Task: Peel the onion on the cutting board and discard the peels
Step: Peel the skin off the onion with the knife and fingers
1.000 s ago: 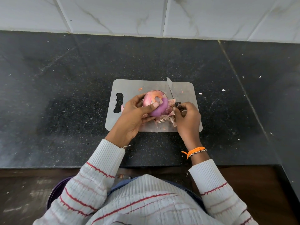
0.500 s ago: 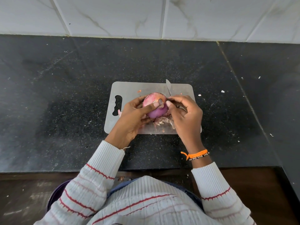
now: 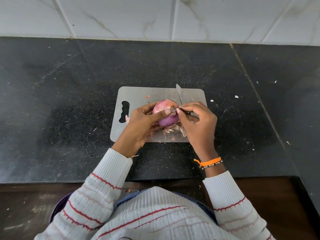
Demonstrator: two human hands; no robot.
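At frame centre, over the board (image 3: pixel 138 94), the left hand (image 3: pixel 140 125) grips the onion (image 3: pixel 164 116); the right hand (image 3: pixel 199 122) pinches loose skin. Best to pull slowly along the curve, dropping it onto the peels (image 3: pixel 173 129).

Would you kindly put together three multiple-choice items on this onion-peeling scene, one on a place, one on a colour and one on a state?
1. Where does the knife blade lie?
A. On the cutting board, beyond the onion
B. On the counter left of the board
C. In the left hand

2. What colour is the band on the right wrist?
A. Green
B. Orange
C. Blue

3. How far along is the onion?
A. Untouched
B. Sliced in half
C. Partly peeled

Answers:
1 A: the blade tip rests on the cutting board behind the onion.
2 B: the wristband is orange.
3 C: loose peels lie under it, and the left hand grips it while the right hand pinches at skin on top.
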